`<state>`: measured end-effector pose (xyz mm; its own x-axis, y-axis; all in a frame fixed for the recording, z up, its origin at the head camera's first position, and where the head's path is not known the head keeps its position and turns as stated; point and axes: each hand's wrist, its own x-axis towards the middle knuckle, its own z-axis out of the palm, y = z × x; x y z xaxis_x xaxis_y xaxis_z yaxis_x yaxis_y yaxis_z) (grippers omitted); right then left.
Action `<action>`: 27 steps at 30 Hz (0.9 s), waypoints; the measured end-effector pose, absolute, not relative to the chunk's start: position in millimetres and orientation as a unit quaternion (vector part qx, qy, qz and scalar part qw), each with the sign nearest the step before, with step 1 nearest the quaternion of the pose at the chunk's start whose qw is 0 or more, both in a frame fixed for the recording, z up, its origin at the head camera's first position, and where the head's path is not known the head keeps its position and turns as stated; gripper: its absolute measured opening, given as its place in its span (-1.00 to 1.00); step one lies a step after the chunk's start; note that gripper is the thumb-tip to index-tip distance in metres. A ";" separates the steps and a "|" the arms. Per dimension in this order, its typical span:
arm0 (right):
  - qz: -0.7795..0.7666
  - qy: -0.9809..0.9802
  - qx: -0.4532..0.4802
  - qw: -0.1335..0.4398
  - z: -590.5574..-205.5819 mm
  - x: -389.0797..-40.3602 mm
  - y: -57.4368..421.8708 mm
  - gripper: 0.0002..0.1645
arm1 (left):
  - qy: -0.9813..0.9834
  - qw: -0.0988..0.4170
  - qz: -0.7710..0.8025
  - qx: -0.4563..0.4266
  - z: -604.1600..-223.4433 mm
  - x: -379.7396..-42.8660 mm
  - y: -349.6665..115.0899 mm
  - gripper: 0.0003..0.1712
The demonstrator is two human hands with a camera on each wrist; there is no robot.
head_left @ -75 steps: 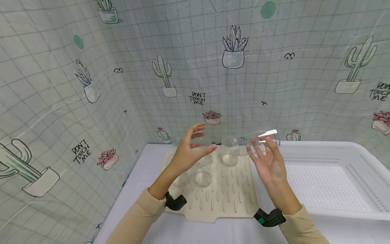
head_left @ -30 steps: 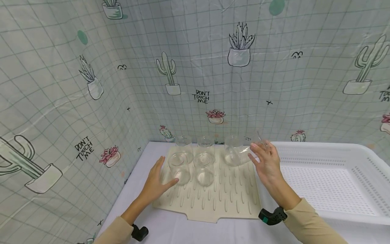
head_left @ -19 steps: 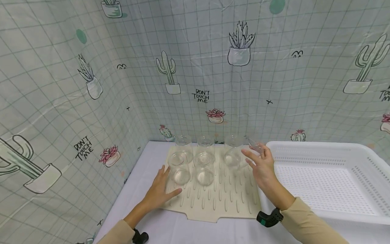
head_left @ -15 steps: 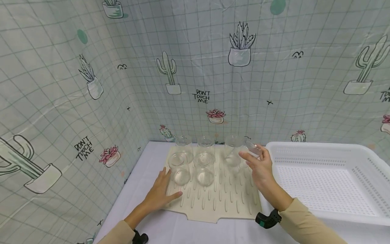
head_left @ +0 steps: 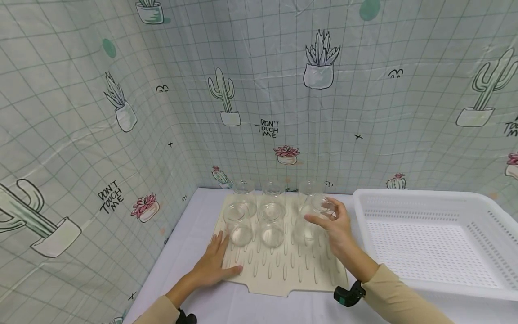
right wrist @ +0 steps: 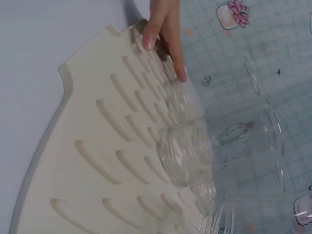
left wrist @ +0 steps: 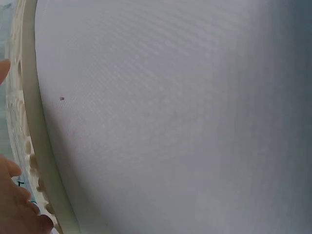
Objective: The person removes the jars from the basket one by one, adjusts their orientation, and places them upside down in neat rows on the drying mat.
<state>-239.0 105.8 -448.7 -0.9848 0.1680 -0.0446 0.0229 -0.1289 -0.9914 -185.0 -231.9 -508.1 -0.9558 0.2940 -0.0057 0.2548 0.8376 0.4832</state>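
Observation:
My right hand [head_left: 340, 225] grips a clear jar [head_left: 304, 231] by its upper end, over the right part of a cream ridged drying mat [head_left: 291, 274]. In the right wrist view that jar's threaded rim [right wrist: 218, 222] is down at the mat; whether it touches cannot be told. Other clear jars stand mouth down in two rows, among them a front left jar [head_left: 240, 233] and a front middle jar [head_left: 271, 231]. With fingers extended, my left hand [head_left: 212, 263] rests on the mat's left edge, close to the front left jar.
A white perforated plastic basket [head_left: 429, 243] stands right of the mat. White cloth [head_left: 226, 301] covers the table. Behind and to the left hangs a grid-patterned curtain [head_left: 259, 90] with cactus drawings.
My right hand has brought the jar from tilted sideways near the basket down and left, turning it mouth down over the mat. My left hand has lowered from the air onto the mat's left edge.

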 end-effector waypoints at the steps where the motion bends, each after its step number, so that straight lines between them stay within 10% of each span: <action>1: 0.744 -0.663 -0.072 0.046 -449.5 -238.9 105.2 0.03 | 0.958 0.044 0.244 0.143 -508.9 -184.9 -232.1 0.16; 27: 0.711 -0.702 -0.030 0.029 -475.5 -240.9 98.2 0.05 | 0.963 0.070 0.225 0.130 -511.9 -181.5 -232.4 0.18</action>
<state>-240.9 98.2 -475.5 -0.9965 0.0839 -0.0016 0.0004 -0.0135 -0.9999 -181.5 -232.4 -511.9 -0.9564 0.2821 -0.0760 0.2194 0.8652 0.4508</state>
